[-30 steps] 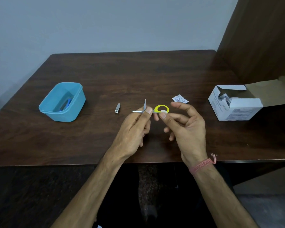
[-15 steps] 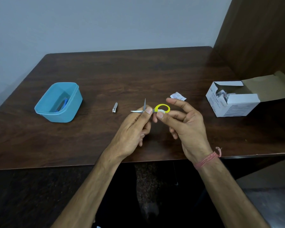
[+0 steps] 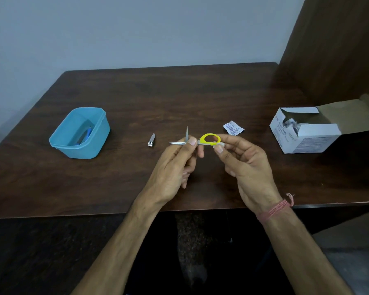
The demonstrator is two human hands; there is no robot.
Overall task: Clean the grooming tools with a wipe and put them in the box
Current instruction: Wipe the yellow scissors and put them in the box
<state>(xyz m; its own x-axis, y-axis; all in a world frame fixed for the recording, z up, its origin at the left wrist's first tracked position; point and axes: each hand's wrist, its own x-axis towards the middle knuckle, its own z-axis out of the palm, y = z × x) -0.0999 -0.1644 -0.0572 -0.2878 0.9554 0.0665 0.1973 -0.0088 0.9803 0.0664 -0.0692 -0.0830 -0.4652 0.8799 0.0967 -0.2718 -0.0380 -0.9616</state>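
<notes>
Fingers (image 3: 192, 142) of your left hand (image 3: 173, 173) pinch the scissors (image 3: 200, 141) at the pivot; right hand (image 3: 247, 167) pinches wipe (image 3: 218, 145) against the yellow handle; long axis left-right.

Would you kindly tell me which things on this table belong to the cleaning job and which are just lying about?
Part of the job:
- scissors, held in the left hand
- wipe, pinched by the right hand
- nail clipper, waiting
- blue box, already holding a tool

Lying about:
- torn sachet
- open carton, apparently of sachets
- table
</notes>
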